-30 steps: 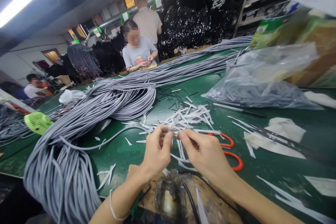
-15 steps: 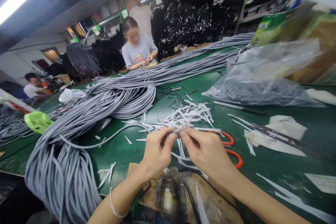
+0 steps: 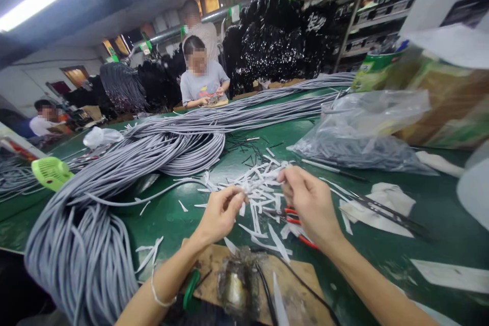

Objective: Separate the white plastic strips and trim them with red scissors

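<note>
Half a second ago the two hands were pinched together on one spot above the strips; now they have been drawn apart. The left hand [image 3: 220, 212] is kept low, its fingers [image 3: 237, 197] closed on the end of a grey cable [image 3: 153, 196] that trails left to the coil [image 3: 114, 183]. The right hand [image 3: 310, 201] has been lifted to the right, fingers pinched; what is held there cannot be told. A pull along the cable end is judged to be done.

Far left lies a green fan [image 3: 51, 172]. White strips [image 3: 260, 183] are scattered on the surface [image 3: 439, 198], red scissors [image 3: 296, 224] beneath the right hand, a bag [image 3: 362, 135] far right. Nothing blocks the hands.
</note>
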`<state>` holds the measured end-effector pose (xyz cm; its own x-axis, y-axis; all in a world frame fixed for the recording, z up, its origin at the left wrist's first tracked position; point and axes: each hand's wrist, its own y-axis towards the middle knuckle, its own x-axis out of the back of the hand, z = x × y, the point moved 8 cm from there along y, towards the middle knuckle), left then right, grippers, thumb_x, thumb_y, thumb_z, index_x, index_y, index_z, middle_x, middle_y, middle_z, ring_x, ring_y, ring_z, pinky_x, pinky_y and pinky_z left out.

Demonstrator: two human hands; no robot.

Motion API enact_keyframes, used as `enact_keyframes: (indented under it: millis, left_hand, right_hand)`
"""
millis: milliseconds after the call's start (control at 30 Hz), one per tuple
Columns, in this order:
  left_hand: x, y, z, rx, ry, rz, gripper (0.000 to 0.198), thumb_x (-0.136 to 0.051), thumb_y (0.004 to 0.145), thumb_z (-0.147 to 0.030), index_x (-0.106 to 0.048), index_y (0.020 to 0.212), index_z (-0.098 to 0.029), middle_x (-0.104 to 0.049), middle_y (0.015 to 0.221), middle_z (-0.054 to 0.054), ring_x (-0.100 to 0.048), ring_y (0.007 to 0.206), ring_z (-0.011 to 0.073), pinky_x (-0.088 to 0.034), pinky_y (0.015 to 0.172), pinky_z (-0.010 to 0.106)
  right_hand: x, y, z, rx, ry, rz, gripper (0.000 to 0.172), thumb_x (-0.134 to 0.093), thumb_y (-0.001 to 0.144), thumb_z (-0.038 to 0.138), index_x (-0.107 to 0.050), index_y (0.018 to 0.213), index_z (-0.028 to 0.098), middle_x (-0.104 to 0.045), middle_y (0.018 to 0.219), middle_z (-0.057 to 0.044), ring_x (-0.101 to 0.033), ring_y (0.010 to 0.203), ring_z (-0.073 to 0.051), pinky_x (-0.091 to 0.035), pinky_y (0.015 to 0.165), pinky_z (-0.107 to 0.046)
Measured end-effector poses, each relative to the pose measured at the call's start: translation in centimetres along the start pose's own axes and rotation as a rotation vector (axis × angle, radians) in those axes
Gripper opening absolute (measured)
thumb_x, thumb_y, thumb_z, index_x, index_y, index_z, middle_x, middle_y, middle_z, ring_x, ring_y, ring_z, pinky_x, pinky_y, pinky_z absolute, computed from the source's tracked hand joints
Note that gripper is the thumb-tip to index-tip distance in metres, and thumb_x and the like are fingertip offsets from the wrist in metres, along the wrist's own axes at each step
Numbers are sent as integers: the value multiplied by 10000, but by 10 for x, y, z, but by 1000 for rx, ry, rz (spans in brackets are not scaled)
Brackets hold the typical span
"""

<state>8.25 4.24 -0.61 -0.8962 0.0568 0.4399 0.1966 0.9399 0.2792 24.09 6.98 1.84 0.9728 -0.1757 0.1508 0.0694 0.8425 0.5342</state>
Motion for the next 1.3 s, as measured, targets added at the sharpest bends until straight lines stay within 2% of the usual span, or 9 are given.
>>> enact_keyframes:
  millis: [100, 233, 467, 633, 733, 800, 967, 1133, 1300]
  left_hand:
    - [-1, 2, 14, 113, -180, 10, 381, -414, 822, -475, -563, 734, -135, -312, 494, -64, -247, 434, 61, -208, 422, 192]
    - [-19, 1, 17, 244, -404, 154, 423, -497, 745, -506, -621, 698, -105, -267, 457, -77, -211, 393, 41, -167, 395, 190]
    - [-35, -2, 18, 331, -597, 268, 315, -637, 650, -407, -664, 678, -94, -501, 512, -9, -347, 389, 38, -236, 398, 195]
    - [-43, -5, 24, 422, -660, 325, 356, -687, 601, -447, -620, 571, -99, -477, 452, -14, -365, 368, 43, -243, 398, 205]
    - [-35, -1, 23, 372, -650, 224, 383, -685, 624, -467, -664, 654, -85, -450, 447, -25, -347, 385, 36, -240, 410, 198]
    - [-26, 1, 23, 328, -622, 126, 398, -683, 636, -469, -687, 705, -78, -433, 441, -30, -348, 402, 36, -257, 422, 195]
    - [-7, 3, 19, 262, -478, -49, 417, -695, 604, -483, -700, 691, -75, -460, 447, -17, -392, 403, 56, -301, 414, 201]
    - [6, 1, 4, 120, -260, -187, 269, -671, 668, -357, -659, 551, -115, -441, 477, -21, -402, 425, 70, -304, 415, 209]
    - [6, -2, 1, 62, -66, -190, 196, -630, 726, -282, -688, 609, -136, -420, 494, -23, -384, 474, 85, -292, 459, 224]
  right_hand:
    - [-17, -9, 11, -5, 91, 97, 245, -506, 803, 362, -572, 677, 162, -518, 537, 9, -439, 454, -93, -342, 405, -193]
    - [-21, -13, 7, -57, 103, 97, 222, -559, 754, 337, -587, 636, 152, -555, 552, 0, -426, 435, -83, -338, 389, -191]
    - [-18, -14, 5, -68, 84, 106, 182, -578, 736, 296, -656, 803, 146, -624, 653, -25, -451, 442, -85, -348, 380, -193]
    - [-20, -15, 9, -37, 39, 140, 175, -547, 762, 295, -642, 765, 148, -611, 627, -17, -467, 438, -91, -344, 371, -198]
    - [-7, -15, 18, 47, -115, 10, 184, -514, 803, 310, -616, 823, 158, -600, 626, -5, -459, 433, -87, -347, 388, -203]
    - [0, -20, 32, 187, -274, -79, 180, -465, 848, 284, -596, 808, 168, -600, 620, -6, -487, 463, -93, -359, 438, -211]
    - [-16, -39, 57, 548, -566, -26, 261, -449, 877, 200, -569, 648, 163, -591, 551, -4, -512, 467, -96, -323, 493, -237]
    - [-25, -45, 54, 597, -615, 17, 278, -439, 887, 204, -586, 657, 149, -612, 571, -23, -538, 488, -115, -308, 503, -254]
    - [-27, -45, 51, 573, -596, 24, 275, -415, 900, 198, -585, 692, 138, -620, 593, -30, -545, 494, -121, -323, 507, -250]
